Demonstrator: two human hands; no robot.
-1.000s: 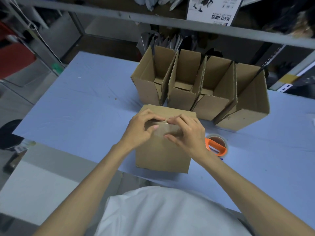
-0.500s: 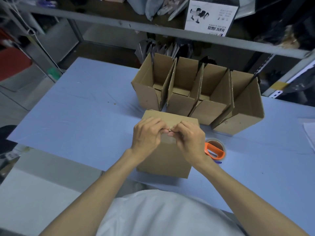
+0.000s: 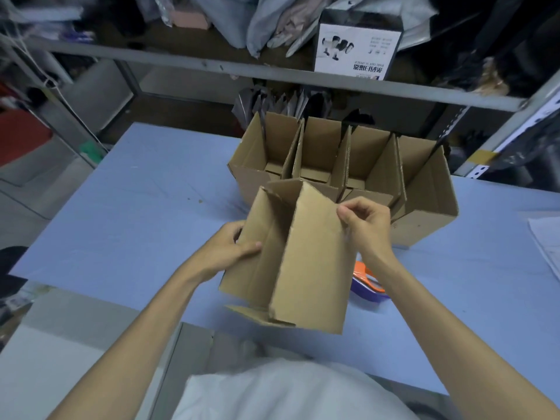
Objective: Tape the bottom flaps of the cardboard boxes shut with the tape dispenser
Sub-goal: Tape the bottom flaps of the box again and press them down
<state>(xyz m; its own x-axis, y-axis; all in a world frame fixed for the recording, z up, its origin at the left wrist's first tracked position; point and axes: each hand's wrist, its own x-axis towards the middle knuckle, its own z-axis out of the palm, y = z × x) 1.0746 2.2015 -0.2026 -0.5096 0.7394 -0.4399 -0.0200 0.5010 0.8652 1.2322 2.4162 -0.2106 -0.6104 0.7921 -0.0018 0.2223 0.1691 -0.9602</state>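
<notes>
Gripping box (image 3: 312,262) by left wall with left hand (image 3: 230,253), pinching upper edge with right hand (image 3: 366,225); holding it tilted above worktop (image 3: 136,207). Leaving tape dispenser (image 3: 368,283) idle on worktop by right wrist. Seemingly no tape here yet. Row of boxes (image 3: 424,192) behind, bottoms hidden.

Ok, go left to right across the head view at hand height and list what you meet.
left hand → held cardboard box → right hand → sheets of paper at the far right. Left out, since they overlap the others: tape dispenser, row of open boxes.
</notes>
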